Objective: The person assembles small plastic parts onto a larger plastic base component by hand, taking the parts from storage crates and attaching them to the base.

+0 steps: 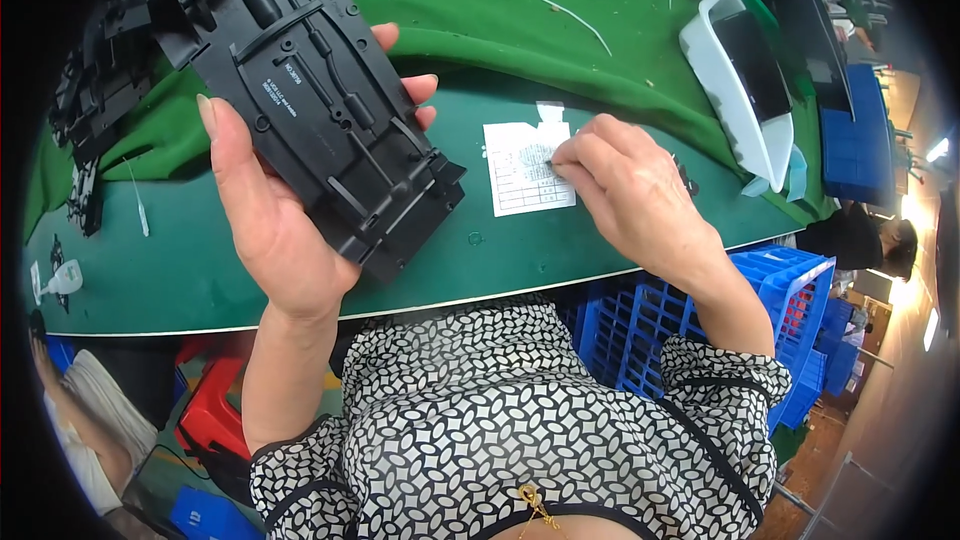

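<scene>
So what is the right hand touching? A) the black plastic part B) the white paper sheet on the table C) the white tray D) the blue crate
B: the right hand has its fingertips down on the white paper sheet lying on the green table, while the left hand holds the black plastic part up above it.

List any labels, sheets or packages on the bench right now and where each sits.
Label sheet: white rectangle with printed grid, on green bench under right hand fingertips.
Black plastic panel: small white print, held in left hand.
White tray: dark insert, far right.
</scene>
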`<state>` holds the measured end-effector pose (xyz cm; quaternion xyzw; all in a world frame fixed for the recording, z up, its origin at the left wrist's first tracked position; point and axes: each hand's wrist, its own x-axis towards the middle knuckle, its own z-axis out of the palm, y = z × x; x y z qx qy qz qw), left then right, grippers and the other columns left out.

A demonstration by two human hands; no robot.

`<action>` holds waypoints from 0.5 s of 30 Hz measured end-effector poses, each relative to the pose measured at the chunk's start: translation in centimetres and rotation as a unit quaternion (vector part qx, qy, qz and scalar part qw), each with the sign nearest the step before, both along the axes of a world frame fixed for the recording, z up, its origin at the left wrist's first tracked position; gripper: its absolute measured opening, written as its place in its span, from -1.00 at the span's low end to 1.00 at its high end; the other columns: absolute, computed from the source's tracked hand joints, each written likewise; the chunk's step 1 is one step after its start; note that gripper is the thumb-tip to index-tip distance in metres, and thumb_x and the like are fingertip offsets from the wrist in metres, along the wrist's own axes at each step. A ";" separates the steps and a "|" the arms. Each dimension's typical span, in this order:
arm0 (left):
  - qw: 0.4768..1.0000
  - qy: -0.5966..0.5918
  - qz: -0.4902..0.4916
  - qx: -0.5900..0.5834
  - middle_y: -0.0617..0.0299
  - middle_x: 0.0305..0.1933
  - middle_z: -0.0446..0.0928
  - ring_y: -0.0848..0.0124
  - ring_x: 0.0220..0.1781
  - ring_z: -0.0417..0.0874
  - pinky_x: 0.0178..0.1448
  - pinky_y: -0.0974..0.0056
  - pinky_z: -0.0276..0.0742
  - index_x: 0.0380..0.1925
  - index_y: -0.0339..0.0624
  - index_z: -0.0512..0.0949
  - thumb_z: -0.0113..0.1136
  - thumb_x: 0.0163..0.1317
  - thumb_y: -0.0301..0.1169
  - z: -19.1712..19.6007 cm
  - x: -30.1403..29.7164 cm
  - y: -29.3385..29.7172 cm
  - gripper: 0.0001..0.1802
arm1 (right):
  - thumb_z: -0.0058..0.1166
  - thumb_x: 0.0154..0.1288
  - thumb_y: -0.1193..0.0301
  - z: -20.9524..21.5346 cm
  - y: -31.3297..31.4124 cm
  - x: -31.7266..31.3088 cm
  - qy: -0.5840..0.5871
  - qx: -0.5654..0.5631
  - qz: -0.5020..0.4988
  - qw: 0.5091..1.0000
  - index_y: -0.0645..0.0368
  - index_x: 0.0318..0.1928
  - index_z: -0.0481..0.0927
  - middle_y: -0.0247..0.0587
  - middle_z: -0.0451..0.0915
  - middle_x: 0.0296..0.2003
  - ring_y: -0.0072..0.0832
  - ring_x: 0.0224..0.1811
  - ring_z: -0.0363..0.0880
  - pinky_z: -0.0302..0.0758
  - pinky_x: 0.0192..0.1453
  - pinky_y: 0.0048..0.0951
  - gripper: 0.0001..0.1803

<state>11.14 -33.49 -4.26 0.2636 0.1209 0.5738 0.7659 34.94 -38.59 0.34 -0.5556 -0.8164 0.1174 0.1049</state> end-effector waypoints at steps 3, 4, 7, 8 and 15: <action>1.000 0.007 0.000 -0.001 -0.21 0.30 0.24 0.02 0.12 0.51 0.19 -0.08 0.48 0.32 -0.30 0.12 -0.53 0.41 0.16 0.2 0.1 0.0 -0.21 | 0.11 0.18 0.52 0.3 0.0 0.3 0.066 -0.051 -0.026 0.996 0.29 -0.32 0.58 -0.14 0.52 -0.42 -0.26 -0.38 0.52 0.44 -0.29 -0.33 -0.92; 1.000 0.010 0.003 -0.006 -0.20 0.30 0.24 0.02 0.12 0.51 0.18 -0.07 0.49 0.32 -0.30 0.12 -0.53 0.41 0.16 0.2 0.1 0.0 -0.21 | 0.11 0.20 0.50 0.4 0.2 0.4 0.130 -0.083 -0.053 0.987 0.32 -0.33 0.58 -0.15 0.54 -0.45 -0.33 -0.43 0.53 0.44 -0.34 -0.37 -0.89; 1.000 0.006 0.003 -0.007 -0.19 0.29 0.26 0.03 0.11 0.52 0.17 -0.07 0.50 0.32 -0.29 0.13 -0.53 0.41 0.16 0.1 0.3 -0.1 -0.21 | 0.14 0.21 0.45 1.5 1.0 0.7 0.261 -0.279 -0.225 0.896 0.34 -0.29 0.61 -0.26 0.57 -0.49 -0.61 -0.46 0.48 0.42 -0.41 -0.50 -0.83; 1.000 0.005 -0.002 -0.002 -0.19 0.29 0.26 0.03 0.11 0.52 0.17 -0.07 0.50 0.32 -0.29 0.13 -0.53 0.41 0.16 0.1 0.4 -0.1 -0.21 | 0.16 0.21 0.41 1.3 1.2 1.1 0.278 -0.286 -0.222 0.890 0.34 -0.26 0.62 -0.35 0.55 -0.52 -0.75 -0.45 0.39 0.39 -0.42 -0.56 -0.79; 1.000 0.017 0.015 -0.009 -0.17 0.28 0.28 0.03 0.10 0.52 0.15 -0.07 0.51 0.31 -0.29 0.13 -0.53 0.41 0.15 0.3 0.2 -0.3 -0.23 | 0.18 0.20 0.43 1.3 1.6 0.7 0.261 -0.280 -0.230 0.895 0.36 -0.29 0.59 -0.34 0.60 -0.41 -0.71 -0.37 0.50 0.42 -0.27 -0.65 -0.81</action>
